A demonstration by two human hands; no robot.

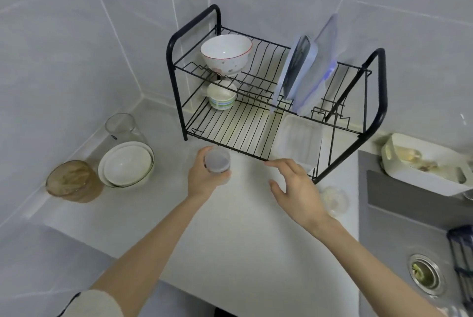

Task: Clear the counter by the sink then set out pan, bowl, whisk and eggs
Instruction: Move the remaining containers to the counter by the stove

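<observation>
Your left hand (202, 178) wraps the small clear cup (217, 161), probably to clear it off the counter (243, 240). Your right hand (294, 186) hovers spread (holding nothing); the bowl (225, 53) sits at twelve o'clock

Translucent plastic cup (217, 164), upright, gripped by the left hand (204, 178). 1 small clear round container (335, 200) sits on the tabletop (243, 227), just right of the right hand (297, 186).
</observation>
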